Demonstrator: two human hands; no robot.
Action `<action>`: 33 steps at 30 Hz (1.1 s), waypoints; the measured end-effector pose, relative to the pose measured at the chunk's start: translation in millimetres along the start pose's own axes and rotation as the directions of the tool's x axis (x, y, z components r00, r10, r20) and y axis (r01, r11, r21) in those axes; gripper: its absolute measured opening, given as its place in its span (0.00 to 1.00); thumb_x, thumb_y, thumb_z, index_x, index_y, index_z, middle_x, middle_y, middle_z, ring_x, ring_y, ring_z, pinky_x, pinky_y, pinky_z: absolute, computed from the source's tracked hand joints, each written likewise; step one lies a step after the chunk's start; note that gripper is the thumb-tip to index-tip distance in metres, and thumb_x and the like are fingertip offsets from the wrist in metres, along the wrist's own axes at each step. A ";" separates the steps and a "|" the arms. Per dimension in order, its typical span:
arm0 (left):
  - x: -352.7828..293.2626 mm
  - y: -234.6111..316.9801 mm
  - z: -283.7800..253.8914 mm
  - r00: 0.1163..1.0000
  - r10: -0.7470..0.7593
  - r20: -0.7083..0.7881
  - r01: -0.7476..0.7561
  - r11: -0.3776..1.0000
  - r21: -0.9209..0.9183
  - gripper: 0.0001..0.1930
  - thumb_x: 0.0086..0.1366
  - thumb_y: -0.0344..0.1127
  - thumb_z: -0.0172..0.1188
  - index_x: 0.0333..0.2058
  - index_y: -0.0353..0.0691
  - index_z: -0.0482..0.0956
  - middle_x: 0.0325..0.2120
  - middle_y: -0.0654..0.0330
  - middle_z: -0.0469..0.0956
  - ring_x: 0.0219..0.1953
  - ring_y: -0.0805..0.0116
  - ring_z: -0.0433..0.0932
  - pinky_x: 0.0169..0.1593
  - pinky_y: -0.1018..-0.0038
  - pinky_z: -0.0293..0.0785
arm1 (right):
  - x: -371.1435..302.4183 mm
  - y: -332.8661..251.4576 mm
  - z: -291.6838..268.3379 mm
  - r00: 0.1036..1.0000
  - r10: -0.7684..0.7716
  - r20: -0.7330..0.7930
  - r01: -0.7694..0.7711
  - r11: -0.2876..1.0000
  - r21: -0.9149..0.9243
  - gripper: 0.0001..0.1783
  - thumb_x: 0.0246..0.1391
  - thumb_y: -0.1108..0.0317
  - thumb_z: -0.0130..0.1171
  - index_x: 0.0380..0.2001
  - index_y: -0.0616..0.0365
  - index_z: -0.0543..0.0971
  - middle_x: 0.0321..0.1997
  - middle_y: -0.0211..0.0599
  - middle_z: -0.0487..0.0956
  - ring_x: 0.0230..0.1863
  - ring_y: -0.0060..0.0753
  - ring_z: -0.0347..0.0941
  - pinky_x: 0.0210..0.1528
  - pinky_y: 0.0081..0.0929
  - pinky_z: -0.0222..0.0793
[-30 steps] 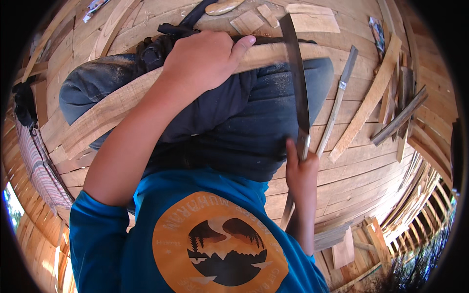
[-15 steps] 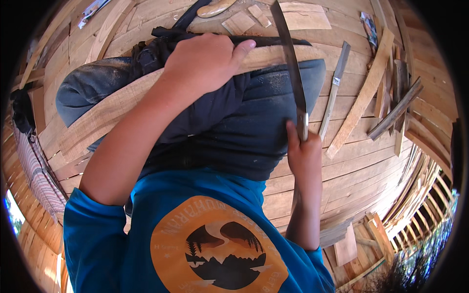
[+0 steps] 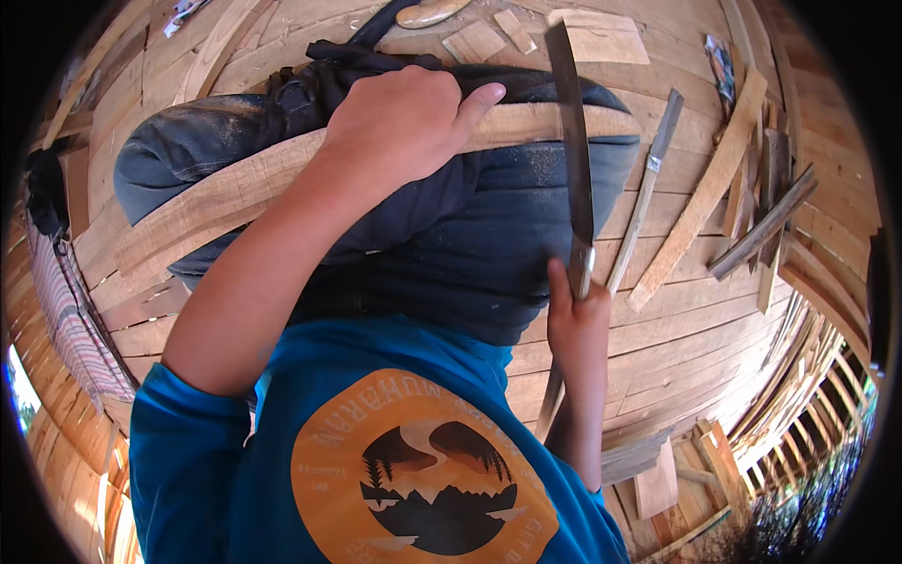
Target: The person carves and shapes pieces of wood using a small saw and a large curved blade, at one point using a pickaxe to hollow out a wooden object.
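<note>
Across my lap lies a long curved piece of wood (image 3: 225, 193), pale and smooth-sided. My left hand (image 3: 404, 122) is closed over its middle from above, thumb stretched along it. In my right hand (image 3: 580, 310) is a long-handled knife (image 3: 575, 141), its straight dark blade pointing away from me. The blade crosses the wood near its right end; whether the edge bites into it, I cannot tell. The knife's long handle runs down past my right wrist toward the elbow.
On the plank floor to the right lie another long-handled tool (image 3: 653, 160), a long wooden strip (image 3: 705, 188) and a dark batten (image 3: 763, 223). Flat offcuts (image 3: 597, 38) lie beyond my knees. A striped cloth (image 3: 75, 301) is at left.
The knife has drawn a little toward me across the wood, and its blade stands straighter in view. More of its handle shows below my right hand. My left hand keeps its hold.
</note>
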State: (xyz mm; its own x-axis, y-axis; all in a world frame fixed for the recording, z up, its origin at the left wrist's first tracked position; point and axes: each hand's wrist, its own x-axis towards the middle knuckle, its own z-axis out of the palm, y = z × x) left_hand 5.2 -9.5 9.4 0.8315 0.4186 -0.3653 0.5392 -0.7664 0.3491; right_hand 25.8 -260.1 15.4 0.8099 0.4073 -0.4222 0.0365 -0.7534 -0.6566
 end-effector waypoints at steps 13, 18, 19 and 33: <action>11.0 -6.2 3.7 0.994 0.009 -0.106 -0.008 1.000 0.006 0.38 0.68 0.61 0.36 0.16 0.33 0.77 0.19 0.44 0.76 0.28 0.45 0.79 0.38 0.56 0.76 | -15.5 5.6 -3.8 0.999 0.048 -0.008 -0.048 0.999 0.014 0.20 0.60 0.64 0.55 0.18 0.69 0.72 0.10 0.44 0.64 0.13 0.27 0.57 0.18 0.33 0.54; 6.2 -5.2 5.2 0.997 0.024 -0.068 -0.025 0.999 -0.022 0.38 0.68 0.61 0.36 0.15 0.33 0.76 0.18 0.45 0.76 0.27 0.45 0.79 0.38 0.57 0.75 | 13.7 -4.9 -0.7 0.999 0.045 0.017 -0.045 0.998 -0.039 0.20 0.60 0.65 0.55 0.17 0.68 0.72 0.10 0.42 0.64 0.14 0.24 0.58 0.18 0.32 0.54; 6.7 -6.6 5.6 0.996 0.039 -0.084 -0.041 0.999 -0.024 0.38 0.68 0.61 0.36 0.15 0.33 0.76 0.18 0.45 0.76 0.27 0.45 0.79 0.38 0.56 0.75 | 36.0 -18.8 5.0 1.000 0.023 0.013 -0.022 0.998 -0.064 0.21 0.60 0.65 0.55 0.17 0.67 0.72 0.10 0.40 0.64 0.14 0.23 0.58 0.18 0.31 0.54; 8.4 -4.1 6.6 0.998 0.029 -0.063 -0.028 0.999 0.015 0.38 0.69 0.61 0.35 0.16 0.34 0.77 0.17 0.46 0.76 0.26 0.47 0.79 0.37 0.58 0.76 | 13.4 -3.7 -2.8 0.995 0.094 0.032 -0.094 0.996 -0.003 0.23 0.61 0.63 0.54 0.16 0.68 0.70 0.10 0.40 0.64 0.14 0.24 0.56 0.18 0.32 0.53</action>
State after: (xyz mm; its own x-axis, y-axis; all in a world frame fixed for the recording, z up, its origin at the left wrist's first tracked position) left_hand 9.1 -6.1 -0.8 0.8536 0.4261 -0.2995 0.5134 -0.7852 0.3461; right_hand 38.1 -253.4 14.0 0.7905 0.3506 -0.5021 -0.0382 -0.7901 -0.6118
